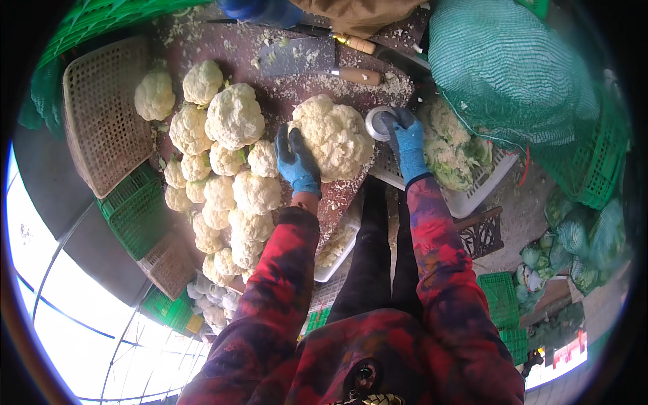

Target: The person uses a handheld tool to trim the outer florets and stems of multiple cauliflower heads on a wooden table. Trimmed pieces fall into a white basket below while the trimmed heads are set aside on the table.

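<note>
In the middle of the reddish-brown tabletop [339, 195] sits a large white cauliflower head [331, 139]. My left hand [297, 161], in a blue glove with dark-coated fingers, is pressed against its left side. On the right, my similarly gloved right hand [406, 139] grips a round silver metal tool [379, 124], just off the cauliflower; the fingers hide part of it. Several smaller trimmed cauliflowers [257, 192] are heaped left of my left hand. Beneath and beside my right hand, a white perforated crate [471, 200] holds cauliflower trimmings and leaves [453, 147].
Behind the cauliflower lie a cleaver [298, 56] and another wooden-handled knife [354, 43], among crumbs. A green mesh sack [506, 66] bulges at upper right. Perforated crates [109, 111] line the left side. A white tray [349, 235] with scraps sits below the table edge.
</note>
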Available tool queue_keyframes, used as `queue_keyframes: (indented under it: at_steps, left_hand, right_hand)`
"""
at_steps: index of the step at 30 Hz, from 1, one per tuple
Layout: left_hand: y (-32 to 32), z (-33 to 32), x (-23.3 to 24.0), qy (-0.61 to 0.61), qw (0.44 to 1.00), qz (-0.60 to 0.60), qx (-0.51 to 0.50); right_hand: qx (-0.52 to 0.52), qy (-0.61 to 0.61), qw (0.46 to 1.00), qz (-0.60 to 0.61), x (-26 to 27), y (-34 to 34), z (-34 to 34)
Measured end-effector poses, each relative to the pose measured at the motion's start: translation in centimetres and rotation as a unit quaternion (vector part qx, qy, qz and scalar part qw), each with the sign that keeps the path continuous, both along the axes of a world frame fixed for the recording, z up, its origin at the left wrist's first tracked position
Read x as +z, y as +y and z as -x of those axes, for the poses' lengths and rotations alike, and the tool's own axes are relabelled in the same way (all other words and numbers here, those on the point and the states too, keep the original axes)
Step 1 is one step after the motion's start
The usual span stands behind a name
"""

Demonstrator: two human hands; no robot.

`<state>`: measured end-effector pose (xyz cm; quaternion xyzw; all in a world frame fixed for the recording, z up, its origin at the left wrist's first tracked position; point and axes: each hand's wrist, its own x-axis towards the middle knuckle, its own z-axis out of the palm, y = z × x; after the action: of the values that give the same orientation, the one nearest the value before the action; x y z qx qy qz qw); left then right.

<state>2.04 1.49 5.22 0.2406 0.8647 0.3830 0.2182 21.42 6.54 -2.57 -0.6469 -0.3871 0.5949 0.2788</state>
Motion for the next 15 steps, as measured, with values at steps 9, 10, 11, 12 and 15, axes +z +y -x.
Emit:
queue_keyframes:
  at_steps: [9, 10, 11, 12, 15]
  left_hand:
    - [0.0, 0.1, -0.2, 0.003, 1.000, 0.015, 0.006]
    - [0.0, 0.1, -0.2, -0.012, 1.000, 0.004, 0.013]
    - [0.0, 0.1, -0.2, -0.007, 1.000, -0.007, 0.004]
    - [0.0, 0.0, -0.2, -0.005, 1.000, -0.003, 0.000]
    - [-0.1, 0.0, -0.2, 0.029, 0.999, 0.003, -0.020]
  right_hand:
    - [-0.064, -0.056, 0.996, 0.008, 0.2, 1.5, 0.4]
    - [-0.056, 0.081, 0.995, 0.019, 0.5, 1.9, 0.0]
    - [0.017, 0.078, 0.994, 0.071, 0.9, 2.0, -0.5]
    - [0.041, -0.008, 0.994, 0.105, 1.1, 2.2, -0.7]
    - [-0.057, -0.099, 0.964, 0.239, 1.2, 2.0, -1.2]
